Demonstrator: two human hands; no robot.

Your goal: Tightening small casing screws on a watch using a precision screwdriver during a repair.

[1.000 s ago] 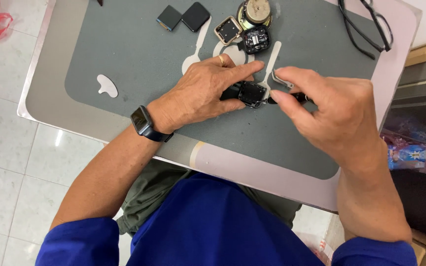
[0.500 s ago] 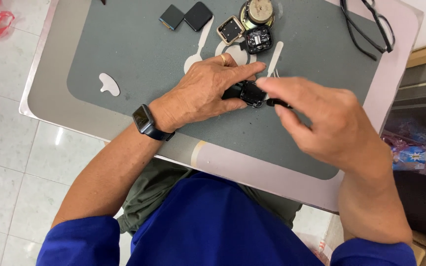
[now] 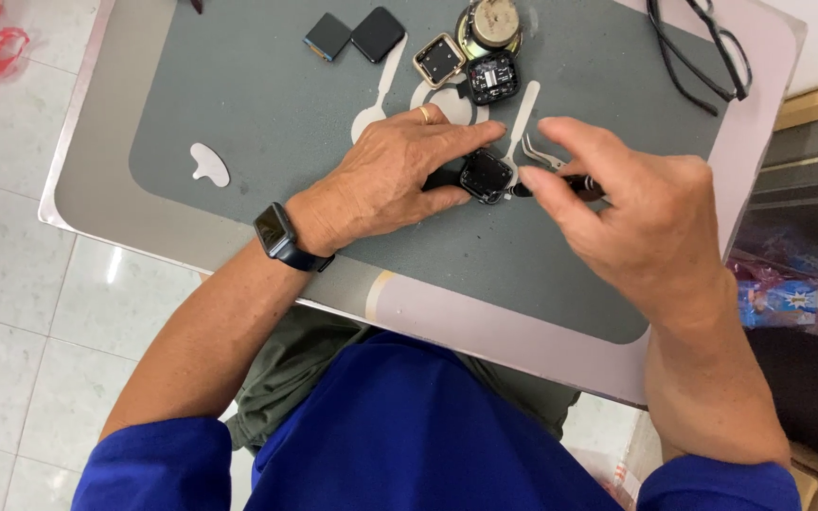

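My left hand [image 3: 398,180] lies flat on the grey mat [image 3: 239,104] and pins a small black watch body [image 3: 485,176] between forefinger and thumb. A ring sits on one finger and a dark smartwatch [image 3: 275,232] on that wrist. My right hand [image 3: 631,203] hovers just right of the watch body and pinches a thin black tool [image 3: 575,185] near it. Metal tweezers [image 3: 540,154] lie on the mat under my right fingers.
At the mat's far edge lie two dark square screens [image 3: 352,35], a gold-framed watch case [image 3: 439,60], an open black watch module [image 3: 492,78] and a round metal part [image 3: 490,24]. White spoon-shaped pry tools [image 3: 381,90] and a white pick [image 3: 208,164] lie around. Black glasses [image 3: 698,52] rest far right.
My right hand has lifted off the watch body and shifted right, so the body and the tweezers show. My left hand holds its place.
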